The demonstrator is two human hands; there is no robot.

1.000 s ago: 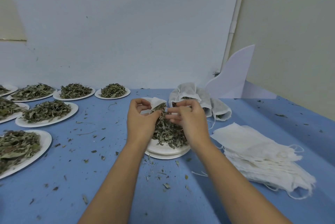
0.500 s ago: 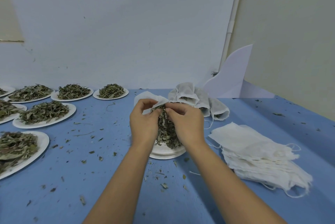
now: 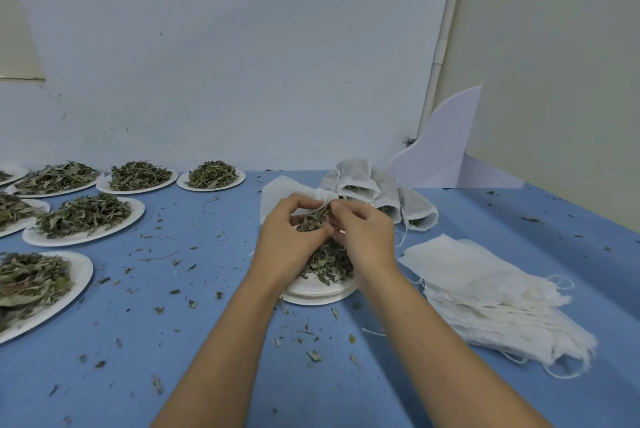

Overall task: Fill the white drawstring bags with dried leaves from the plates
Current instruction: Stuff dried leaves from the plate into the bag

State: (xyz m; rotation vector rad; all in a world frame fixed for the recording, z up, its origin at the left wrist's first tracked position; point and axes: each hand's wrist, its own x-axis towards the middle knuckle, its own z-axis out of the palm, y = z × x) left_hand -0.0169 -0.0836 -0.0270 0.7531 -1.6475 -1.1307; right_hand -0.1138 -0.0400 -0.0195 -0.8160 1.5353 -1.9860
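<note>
**Hands close in at the bag mouth over the middle plate**

Since a second ago the two hands have drawn together and the white bag has lifted, so more of its cloth now shows beyond the fingers. The left hand pinches the near edge of the drawstring bag, fingers curled narrow around its mouth. The right hand grips the opposite edge of the mouth and presses a clump of dried leaves into the opening. The bag's long axis runs away from the person toward the wall and a little to the left, its mouth facing the person and its closed end far. It is held just above the middle plate, which carries a heap of leaves between the wrists. Filled bags lie just behind, mouths toward the person. A stack of empty bags sits to the right on the blue table. Plates of leaves line the left side.
</note>
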